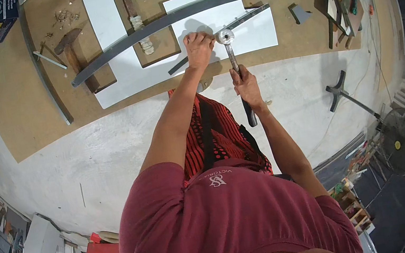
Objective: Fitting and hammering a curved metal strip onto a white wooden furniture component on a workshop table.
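Right grip point(246, 86) clasps hammer point(232, 55); left grip point(199, 49) near strip point(248, 18), cannot tell (white-lettered shirt point(228, 213)).

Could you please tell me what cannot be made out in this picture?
In the head view:
Dark strip: middle hidden by the left hand.
What, if anything, that hand's fingertips hold: hidden by the hand itself.
Tool: part of its handle covered by the right hand.
Blue box: cut off by the upper edge.

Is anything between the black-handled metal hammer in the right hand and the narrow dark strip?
Nothing visible stands between the hammer and the strip. The left hand sits just left of the hammer's head; what the head hides cannot be told.
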Demonstrator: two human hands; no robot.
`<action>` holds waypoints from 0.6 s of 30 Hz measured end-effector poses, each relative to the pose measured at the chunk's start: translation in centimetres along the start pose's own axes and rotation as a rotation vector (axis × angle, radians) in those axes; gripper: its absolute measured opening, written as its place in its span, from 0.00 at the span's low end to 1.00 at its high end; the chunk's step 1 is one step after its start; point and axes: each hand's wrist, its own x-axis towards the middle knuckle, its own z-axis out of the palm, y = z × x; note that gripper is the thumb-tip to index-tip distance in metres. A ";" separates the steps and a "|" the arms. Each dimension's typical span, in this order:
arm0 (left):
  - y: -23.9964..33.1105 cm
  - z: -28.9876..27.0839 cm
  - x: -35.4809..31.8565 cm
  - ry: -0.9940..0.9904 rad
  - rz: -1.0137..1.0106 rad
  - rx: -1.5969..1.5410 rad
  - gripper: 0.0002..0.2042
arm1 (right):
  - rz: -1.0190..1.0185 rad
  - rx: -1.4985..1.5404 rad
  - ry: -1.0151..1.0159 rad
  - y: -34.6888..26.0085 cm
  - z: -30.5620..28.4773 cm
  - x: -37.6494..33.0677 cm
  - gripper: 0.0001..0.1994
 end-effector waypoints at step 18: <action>0.3 -0.2 0.6 -0.016 -0.035 -0.054 0.05 | 0.001 -0.084 0.050 2.4 1.1 0.0 0.16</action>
